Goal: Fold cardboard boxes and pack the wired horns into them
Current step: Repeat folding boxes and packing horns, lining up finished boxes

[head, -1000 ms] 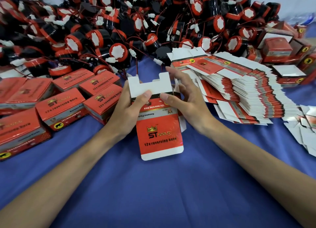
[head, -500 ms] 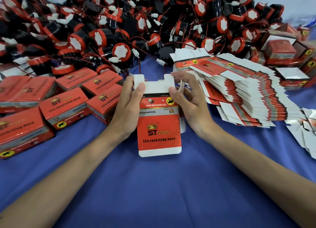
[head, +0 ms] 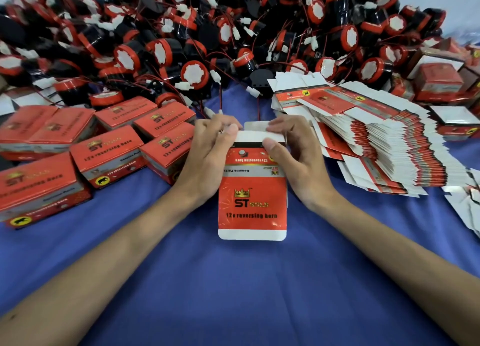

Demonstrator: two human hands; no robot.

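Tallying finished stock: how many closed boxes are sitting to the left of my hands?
7 closed boxes: four across the back, two in the middle, one nearest, far left. Others may hide behind the horn pile.

Red carton (head: 252,202): upright, centre, top flaps bent | wired horns (head: 194,74): heaped behind | flat blanks (head: 389,143): fanned right | folded boxes (head: 109,153): left

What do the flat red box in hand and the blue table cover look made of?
The flat red-and-white box blank: thin printed card, glossy, with sheen and folding white flaps. The blue table cover: probably matte cloth, given soft wrinkles.
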